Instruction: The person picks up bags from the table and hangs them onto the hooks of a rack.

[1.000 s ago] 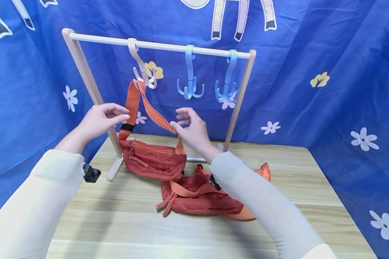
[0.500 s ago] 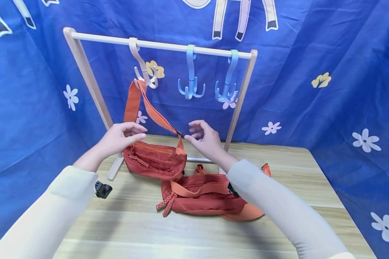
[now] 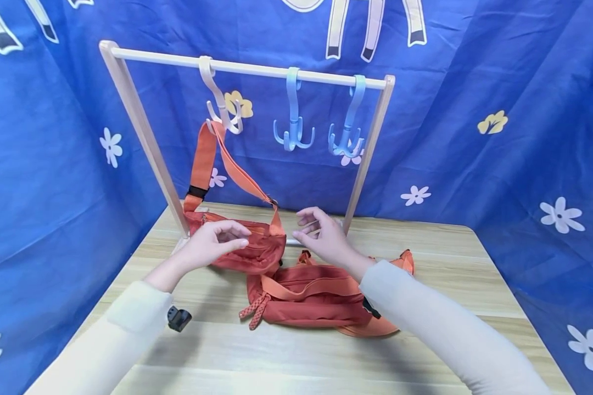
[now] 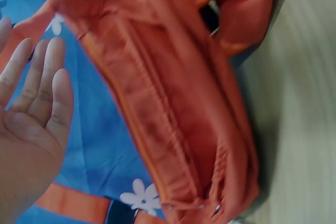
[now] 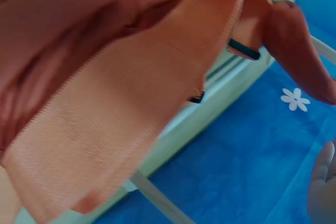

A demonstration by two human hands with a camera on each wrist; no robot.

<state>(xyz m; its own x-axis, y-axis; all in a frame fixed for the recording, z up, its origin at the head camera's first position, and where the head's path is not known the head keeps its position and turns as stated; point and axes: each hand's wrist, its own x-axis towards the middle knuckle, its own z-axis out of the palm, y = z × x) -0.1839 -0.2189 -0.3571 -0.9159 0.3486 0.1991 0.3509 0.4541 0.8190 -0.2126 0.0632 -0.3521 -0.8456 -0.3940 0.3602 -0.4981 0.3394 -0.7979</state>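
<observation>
A red waist bag (image 3: 257,258) hangs by its orange strap (image 3: 203,159) from the white hook (image 3: 222,109) at the rack's left. In front of that bag is my left hand (image 3: 211,241), fingers relaxed and holding nothing; the left wrist view shows the hand (image 4: 37,108) beside the bag (image 4: 157,87). My right hand (image 3: 326,238), loosely bent and empty, is right of the hanging bag and above a second red bag (image 3: 311,310) lying on the table. The lying bag's orange strap (image 5: 105,108) fills much of the right wrist view, with the right hand (image 5: 323,187) at its edge.
Two blue hooks (image 3: 292,120) (image 3: 347,123) hang from the rack's bar (image 3: 257,69), right of the white one. The rack's posts (image 3: 143,126) stand near the back of the wooden table (image 3: 454,285). A blue patterned cloth (image 3: 445,142) surrounds the table's back and sides.
Both hands have moved down, away from the hanging strap; the left also moved right, across the front of the bag, and the right shifted rightward. The bags stay about where they were.
</observation>
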